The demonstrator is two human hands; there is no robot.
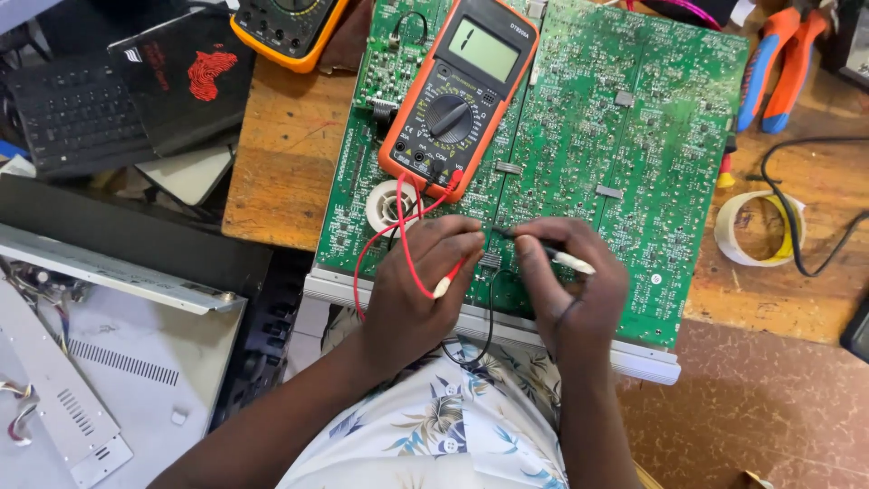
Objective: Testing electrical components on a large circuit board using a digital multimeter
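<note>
Both hands pinch probes pointing inward onto the circuit board [579,136]: left hand [418,288] red probe [450,279], right hand [572,285] black probe [566,259].

Soft, even daylight is falling across the wooden bench [281,154], leaving the green circuit board [625,136] bright and sharply in focus, casting only faint shadows under the 2 hands, putting mild glare on the multimeter screen [484,48], while the frame's corners are bending slightly and darkening at the upper left.
</note>
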